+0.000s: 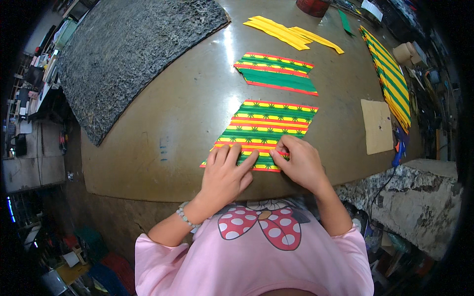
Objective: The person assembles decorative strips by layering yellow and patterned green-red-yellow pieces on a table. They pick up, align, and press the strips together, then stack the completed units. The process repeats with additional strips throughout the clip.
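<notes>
In front of me lies a slanted panel of red, yellow and green striped strips (269, 121) with dark leaf prints, material unclear. My left hand (224, 170) rests on its near left part, fingers spread and pressing down. At the near right end, my right hand (300, 162) pinches the edge of a strip between thumb and forefinger. Just beyond is a smaller striped piece (279, 76) with a plain green band. Several yellow strips (279, 32) lie farther off.
A rough dark slab (143, 54) covers the table's far left. To the right are a stack of yellow-green striped pieces (387, 74), a cardboard piece (377, 127) and a blue tool with a cord (399, 152). A dark red container (313, 7) and green strip (345, 22) sit at the back.
</notes>
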Demonstrator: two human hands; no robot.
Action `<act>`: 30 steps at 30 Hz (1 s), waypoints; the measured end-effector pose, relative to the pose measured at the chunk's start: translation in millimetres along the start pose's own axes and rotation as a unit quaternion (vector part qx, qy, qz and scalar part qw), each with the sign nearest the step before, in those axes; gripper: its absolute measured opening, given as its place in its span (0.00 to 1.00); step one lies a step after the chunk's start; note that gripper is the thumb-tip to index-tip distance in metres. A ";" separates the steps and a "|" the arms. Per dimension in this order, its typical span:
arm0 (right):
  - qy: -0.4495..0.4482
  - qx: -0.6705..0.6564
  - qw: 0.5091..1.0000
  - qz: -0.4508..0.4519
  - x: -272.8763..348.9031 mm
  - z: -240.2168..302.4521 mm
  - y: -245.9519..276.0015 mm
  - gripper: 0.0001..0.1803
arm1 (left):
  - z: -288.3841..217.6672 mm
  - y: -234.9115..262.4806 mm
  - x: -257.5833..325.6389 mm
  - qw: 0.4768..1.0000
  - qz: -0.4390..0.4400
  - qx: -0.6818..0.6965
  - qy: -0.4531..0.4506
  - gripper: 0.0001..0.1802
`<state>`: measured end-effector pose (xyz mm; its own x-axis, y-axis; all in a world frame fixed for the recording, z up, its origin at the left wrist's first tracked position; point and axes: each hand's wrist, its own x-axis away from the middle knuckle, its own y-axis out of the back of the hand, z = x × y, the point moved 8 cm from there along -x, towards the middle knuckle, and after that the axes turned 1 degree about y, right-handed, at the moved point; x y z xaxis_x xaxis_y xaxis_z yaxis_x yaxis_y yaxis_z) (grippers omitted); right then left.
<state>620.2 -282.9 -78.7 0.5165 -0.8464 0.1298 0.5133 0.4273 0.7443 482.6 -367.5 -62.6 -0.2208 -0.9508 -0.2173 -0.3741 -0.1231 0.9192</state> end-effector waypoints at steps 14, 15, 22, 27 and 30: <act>-0.035 -0.101 0.993 -0.043 17.5 -21.3 17.3 0.12 | -17.9 -13.8 -8.6 0.999 -0.026 0.040 -0.027 0.25; -0.044 -0.106 0.993 -0.033 16.9 -22.5 14.8 0.12 | -18.5 -12.8 -9.6 0.998 -0.037 0.034 -0.032 0.25; -0.046 -0.073 0.995 -0.050 14.4 -21.4 15.8 0.12 | -20.8 -16.5 -8.2 0.998 -0.042 0.015 -0.034 0.28; -0.074 -0.090 0.992 -0.039 10.1 -27.2 15.4 0.14 | -22.7 -15.6 -9.1 0.998 -0.053 0.008 -0.037 0.28; -0.074 -0.001 0.997 -0.037 14.0 -29.8 20.9 0.12 | -23.5 -15.9 -11.0 0.998 -0.046 0.018 -0.037 0.28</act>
<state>658.6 -276.4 -80.9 0.3704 -0.9131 0.1705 0.5478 0.3630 0.7538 512.1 -361.8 -67.1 -0.2495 -0.9125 -0.3242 -0.4273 -0.1967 0.8825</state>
